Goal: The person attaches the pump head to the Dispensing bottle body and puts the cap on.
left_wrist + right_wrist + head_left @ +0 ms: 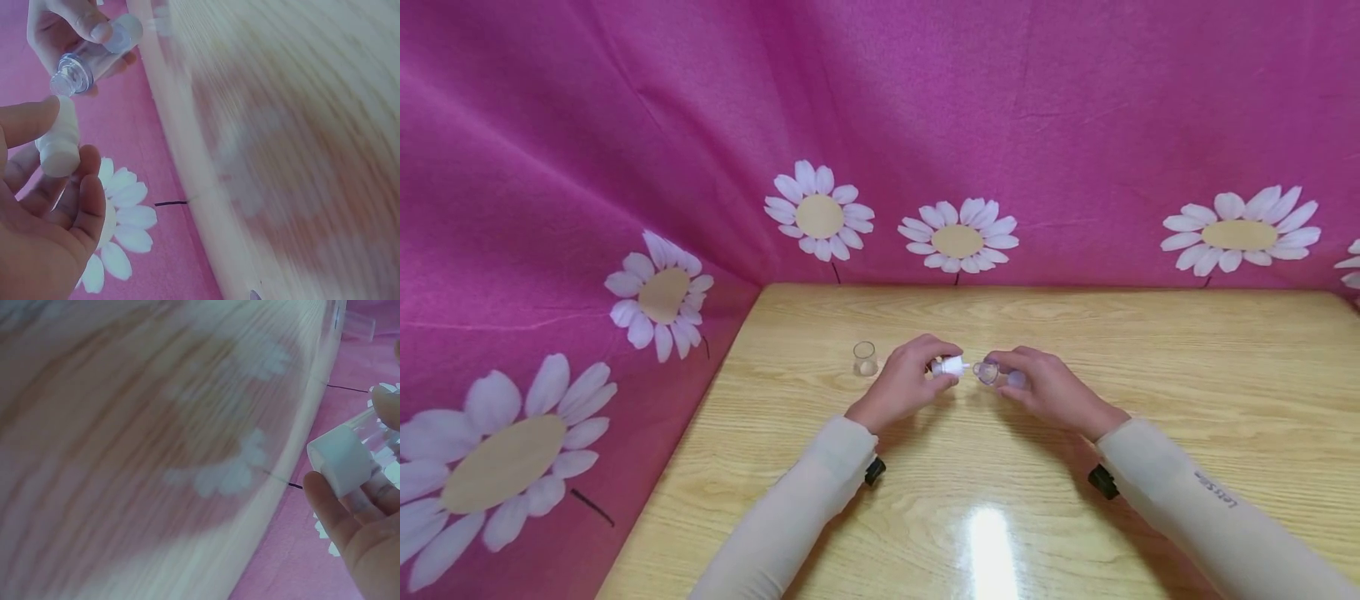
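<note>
Between the thumb and fingers of my left hand (913, 379) is a small white pump top (952, 366), its narrow tip pointing right. In the left wrist view this white pump top (60, 140) sits across the fingertips. My right hand (1041, 383) holds a small clear bottle (987, 372) tilted, its open neck facing the pump top. The left wrist view shows the bottle (94, 62) with a clear threaded neck close to the white piece. A whitish base (342, 459) on the bottle's other end shows in the right wrist view.
A clear cap (865, 360) stands on the wooden table (790, 500), left of my left hand. Pink cloth (887, 100) with white flowers hangs behind the table and along its left side. A bright light reflection lies on the near tabletop.
</note>
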Motion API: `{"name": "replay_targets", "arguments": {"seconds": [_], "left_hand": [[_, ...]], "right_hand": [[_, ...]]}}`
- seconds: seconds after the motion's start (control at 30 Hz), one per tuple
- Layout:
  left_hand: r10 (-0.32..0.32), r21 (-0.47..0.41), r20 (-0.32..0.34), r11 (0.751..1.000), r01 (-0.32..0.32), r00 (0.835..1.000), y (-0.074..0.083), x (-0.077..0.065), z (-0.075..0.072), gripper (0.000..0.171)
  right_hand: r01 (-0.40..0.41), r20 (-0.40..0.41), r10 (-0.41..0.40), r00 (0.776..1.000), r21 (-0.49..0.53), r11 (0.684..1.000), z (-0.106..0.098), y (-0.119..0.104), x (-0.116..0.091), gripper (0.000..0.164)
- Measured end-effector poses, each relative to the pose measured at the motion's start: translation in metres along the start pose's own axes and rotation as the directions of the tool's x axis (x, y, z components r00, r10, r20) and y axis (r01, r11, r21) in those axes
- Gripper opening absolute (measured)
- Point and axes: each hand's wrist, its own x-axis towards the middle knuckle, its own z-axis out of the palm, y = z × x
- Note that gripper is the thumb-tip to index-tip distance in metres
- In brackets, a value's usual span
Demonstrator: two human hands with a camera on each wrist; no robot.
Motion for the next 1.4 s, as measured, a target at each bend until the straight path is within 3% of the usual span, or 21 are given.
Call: {"name": "replay_targets", "arguments": {"seconds": [0.2,0.7,1.0,1.17,1.3,1.4], "left_hand": [[0.005,-0.027,-0.006,1.000,-0.005,1.000,0.004,0.004,0.007,0.028],[-0.017,-0.042,0.044,0.999,0.019,0.999,0.008,0.005,0.015,0.022],[-0.018,-0.146,0.032,0.989,0.022,0.999,0.000,0.002,0.017,0.030],[-0.106,-0.229,0.022,0.967,0.109,0.994,0.000,0.003,0.017,0.037],[-0.201,-0.240,0.015,0.950,0.198,0.980,0.002,0.001,0.017,0.032],[-0.230,-0.259,0.002,0.940,0.223,0.973,0.001,0.000,0.015,0.025]], "right_hand": [[0.024,-0.025,-0.025,0.999,-0.033,0.999,0.002,-0.003,-0.001,0.040],[0.010,0.016,-0.009,1.000,-0.104,0.995,0.004,-0.011,-0.005,0.044],[0.014,-0.002,-0.014,1.000,-0.086,0.996,0.002,-0.012,-0.001,0.042],[0.027,-0.018,-0.029,0.999,-0.083,0.996,0.001,-0.011,0.001,0.043],[0.026,-0.023,-0.029,0.999,-0.085,0.996,0.002,-0.012,0.002,0.042],[0.019,-0.011,-0.020,1.000,-0.090,0.996,0.002,-0.013,0.004,0.042]]}}
